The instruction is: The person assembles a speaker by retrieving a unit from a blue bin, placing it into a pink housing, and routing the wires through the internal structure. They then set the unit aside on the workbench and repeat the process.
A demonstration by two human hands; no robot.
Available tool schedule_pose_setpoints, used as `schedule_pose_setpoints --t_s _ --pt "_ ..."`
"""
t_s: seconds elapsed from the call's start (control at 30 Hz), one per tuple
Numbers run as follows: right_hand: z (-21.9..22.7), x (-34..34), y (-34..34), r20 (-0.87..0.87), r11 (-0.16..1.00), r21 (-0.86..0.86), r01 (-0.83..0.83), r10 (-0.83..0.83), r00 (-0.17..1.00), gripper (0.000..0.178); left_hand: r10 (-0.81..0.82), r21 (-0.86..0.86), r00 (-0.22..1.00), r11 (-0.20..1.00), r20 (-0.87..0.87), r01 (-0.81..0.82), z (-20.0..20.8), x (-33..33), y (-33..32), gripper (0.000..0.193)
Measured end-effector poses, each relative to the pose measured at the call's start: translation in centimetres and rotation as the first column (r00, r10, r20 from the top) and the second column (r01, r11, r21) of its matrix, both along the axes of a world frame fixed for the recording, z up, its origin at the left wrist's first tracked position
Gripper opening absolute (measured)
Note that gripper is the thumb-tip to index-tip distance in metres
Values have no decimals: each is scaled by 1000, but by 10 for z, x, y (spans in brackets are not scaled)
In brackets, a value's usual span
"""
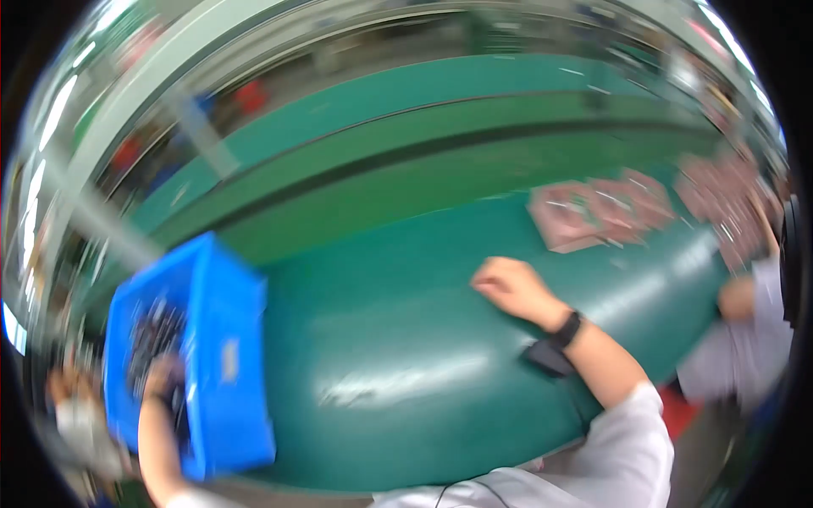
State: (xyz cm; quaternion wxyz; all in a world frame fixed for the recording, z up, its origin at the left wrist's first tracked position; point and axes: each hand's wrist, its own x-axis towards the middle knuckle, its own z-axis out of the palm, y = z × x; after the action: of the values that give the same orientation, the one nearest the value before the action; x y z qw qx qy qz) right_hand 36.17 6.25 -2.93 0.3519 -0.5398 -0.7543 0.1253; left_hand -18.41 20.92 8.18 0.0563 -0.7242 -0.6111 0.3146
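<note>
The left hand (167, 371) reaches down among thin, dark, blurred pieces (154, 332) in a bright blue, rectangular plastic bin (233, 372); the bin wall and the blur hide its fingertips, so I cannot tell whether it grips any. The right hand (512, 286) is over the glossy green counter (381, 313), its fingers curled inward; whether something small is inside them cannot be told. A black wristband (566, 328) circles the right wrist, and a small black box-shaped object (549, 359) shows just beside it, on the near side. Beyond the right hand and to its right stand pale pink, box-like containers (566, 230) in a row. Farther right, a co-worker's arm (738, 300) in a light sleeve reaches toward more pink containers (720, 195).
</note>
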Motion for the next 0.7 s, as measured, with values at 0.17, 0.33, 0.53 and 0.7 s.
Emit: schedule_pose_setpoints --t_s 0.17,0.33,0.53,0.7 --pt "-5 1 1 -60 1000 23 -20 21 998 6 -625 234 764 728 -160 645 12 183 77 22" --pt "-8 9 -16 -55 996 -55 64 -67 996 6 -702 437 615 455 -360 776 37 172 79 21" --pt "-10 0 -7 -33 997 -61 43 -45 998 7 -551 612 621 232 -558 756 68 74 61 20" --pt "-8 1 -2 -30 998 -55 25 -27 999 8 -367 712 668 21 -648 702 83 5 33 19"
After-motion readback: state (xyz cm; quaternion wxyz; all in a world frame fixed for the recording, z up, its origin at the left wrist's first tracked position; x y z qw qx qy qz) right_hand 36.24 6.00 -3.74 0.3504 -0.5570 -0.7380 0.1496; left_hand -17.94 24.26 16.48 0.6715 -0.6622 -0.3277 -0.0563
